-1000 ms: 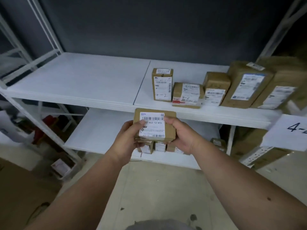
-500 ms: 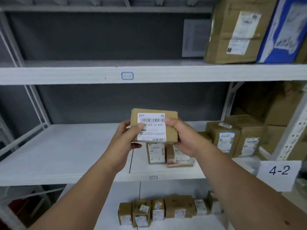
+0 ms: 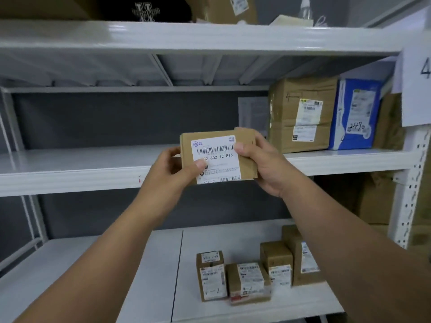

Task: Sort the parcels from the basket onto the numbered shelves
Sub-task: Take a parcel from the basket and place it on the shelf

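A small brown cardboard parcel with a white barcode label reading 602-12-815 is held up in front of the middle shelf. My left hand grips its left edge, thumb on the label. My right hand grips its right side, thumb on the label's top corner. The parcel's label faces me. It hangs in the air, in front of the shelf's front edge, not resting on it.
A large brown box and a blue packet stand at the right of the middle shelf. Several small labelled parcels sit on the lower shelf. A white number sign hangs on the right upright. More boxes sit on the top shelf.
My view has swung upward from the lower shelves to the upper ones. Both hands have kept hold of the parcel and raised it to the level of a higher shelf.
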